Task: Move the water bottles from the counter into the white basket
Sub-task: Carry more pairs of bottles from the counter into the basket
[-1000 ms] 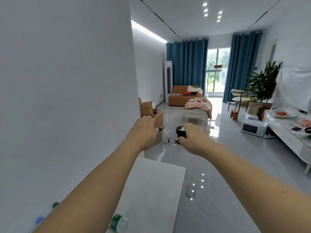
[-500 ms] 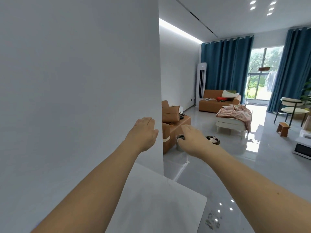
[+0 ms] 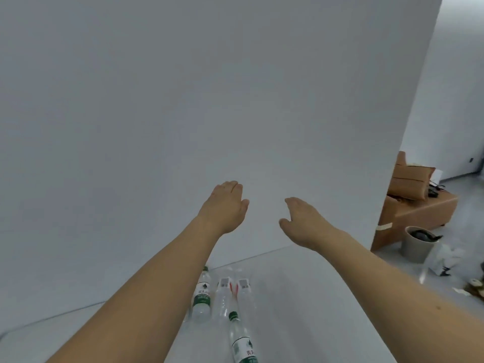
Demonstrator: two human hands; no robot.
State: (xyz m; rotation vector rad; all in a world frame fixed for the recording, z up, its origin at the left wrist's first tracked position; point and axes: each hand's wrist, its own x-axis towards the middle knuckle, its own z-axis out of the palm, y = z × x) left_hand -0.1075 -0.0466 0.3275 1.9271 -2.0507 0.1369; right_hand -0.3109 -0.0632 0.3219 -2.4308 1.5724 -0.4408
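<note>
Green-labelled bottles (image 3: pixel 201 297) on counter (image 3: pixel 301 310), writing illegible

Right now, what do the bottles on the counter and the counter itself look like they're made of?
Green-capped bottles: likely thin clear plastic; the counter shows through them, with paper or film labels. Counter: smooth matte white, possibly stone or laminate; the look can't settle which.

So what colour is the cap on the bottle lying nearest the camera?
Green, on the nearest bottle; seen in the head view, the only one.
</note>
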